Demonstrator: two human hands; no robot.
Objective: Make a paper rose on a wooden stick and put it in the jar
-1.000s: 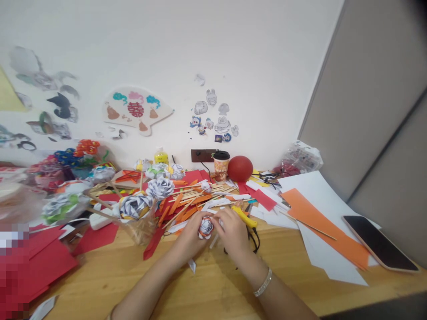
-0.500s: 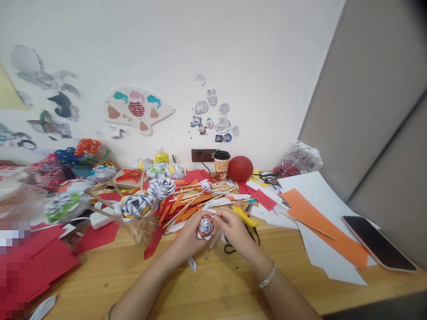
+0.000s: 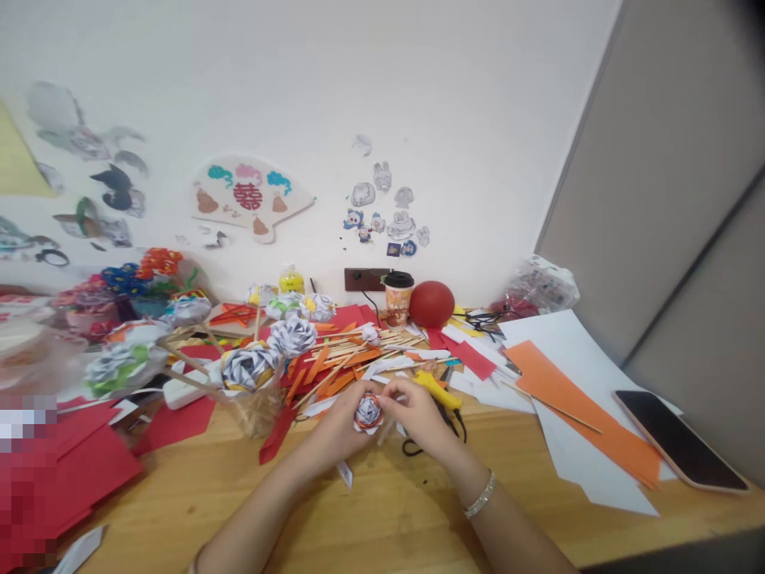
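Observation:
A small paper flower [image 3: 368, 413], white with orange edging, faces up between my hands above the table's front part. My left hand [image 3: 342, 422] is wrapped round its left side and holds it. My right hand [image 3: 413, 413] has thumb and forefinger pinched at the flower's right edge, on the outer petal. A pale stick or strip shows just below the right fingers. Close behind the right hand lies a yellow hot glue gun [image 3: 438, 388] with a black cord.
Finished paper flowers [image 3: 251, 367] stand in a clear cup at left. Wooden sticks and orange strips [image 3: 335, 375] are heaped behind my hands. A paper coffee cup [image 3: 398, 301] and red balloon [image 3: 431, 304] stand by the wall; a phone [image 3: 678, 438] lies at right beside orange paper [image 3: 582, 406].
The flower has turned slightly in my left hand. My right fingers have shifted a little along its edge, and the whole view has drifted slightly.

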